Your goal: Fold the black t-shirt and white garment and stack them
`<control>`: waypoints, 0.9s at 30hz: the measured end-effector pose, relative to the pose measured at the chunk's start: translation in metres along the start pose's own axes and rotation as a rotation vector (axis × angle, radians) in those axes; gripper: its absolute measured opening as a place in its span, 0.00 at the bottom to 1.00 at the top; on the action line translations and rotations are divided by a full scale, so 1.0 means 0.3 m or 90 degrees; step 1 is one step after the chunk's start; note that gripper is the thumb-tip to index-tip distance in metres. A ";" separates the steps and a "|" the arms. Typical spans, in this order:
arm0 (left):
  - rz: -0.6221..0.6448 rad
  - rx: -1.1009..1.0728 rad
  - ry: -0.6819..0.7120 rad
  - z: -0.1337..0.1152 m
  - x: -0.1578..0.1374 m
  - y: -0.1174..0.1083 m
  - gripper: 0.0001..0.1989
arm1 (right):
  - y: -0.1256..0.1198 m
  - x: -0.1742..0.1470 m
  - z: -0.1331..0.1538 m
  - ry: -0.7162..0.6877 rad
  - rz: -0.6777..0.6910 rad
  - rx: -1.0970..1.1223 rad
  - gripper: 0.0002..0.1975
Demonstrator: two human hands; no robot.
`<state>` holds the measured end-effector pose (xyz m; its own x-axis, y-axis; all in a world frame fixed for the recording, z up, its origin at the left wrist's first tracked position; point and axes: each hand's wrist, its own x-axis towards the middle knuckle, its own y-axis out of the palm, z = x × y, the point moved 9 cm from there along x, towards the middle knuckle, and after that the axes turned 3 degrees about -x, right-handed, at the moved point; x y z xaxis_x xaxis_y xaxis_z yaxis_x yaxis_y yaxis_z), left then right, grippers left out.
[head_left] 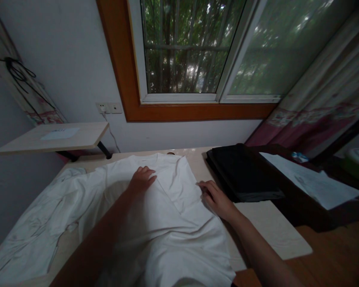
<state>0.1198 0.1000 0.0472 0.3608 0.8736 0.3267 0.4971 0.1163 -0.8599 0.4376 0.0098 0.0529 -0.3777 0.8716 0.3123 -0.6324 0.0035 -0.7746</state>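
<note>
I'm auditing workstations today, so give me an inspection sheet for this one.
Surface: pale table, partly covered.
Job's things: white garment, spread and creased.
Clutter: black folded fabric right of it; crumpled pale fabric left.
Grips: left hand on the garment; right hand at its right edge, pinch unclear.
Cables: pale cord below wall outlet; black cord looped at left curtain.
Surroundings: window ahead, raised shelf left, white sheet right.

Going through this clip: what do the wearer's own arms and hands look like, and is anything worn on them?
Both the left hand and the right hand are ungloved. No sleeve, watch or bracelet shows on the left forearm or the right forearm. The picture is too dim to rule out small rings.
</note>
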 end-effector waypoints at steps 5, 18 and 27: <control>0.003 -0.113 -0.094 -0.021 0.052 0.052 0.10 | 0.000 -0.035 0.015 0.027 0.015 -0.034 0.21; -0.078 -0.481 -0.306 -0.009 0.041 0.061 0.09 | 0.001 -0.028 -0.017 0.051 -0.007 -0.011 0.22; -0.092 -0.649 -0.448 0.034 -0.056 0.062 0.19 | 0.007 -0.026 -0.034 0.080 0.002 -0.072 0.09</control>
<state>0.1149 0.0922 0.0216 -0.0914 0.9832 -0.1582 0.9956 0.0870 -0.0346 0.4463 0.0080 0.0431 -0.2879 0.9260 0.2442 -0.5483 0.0497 -0.8348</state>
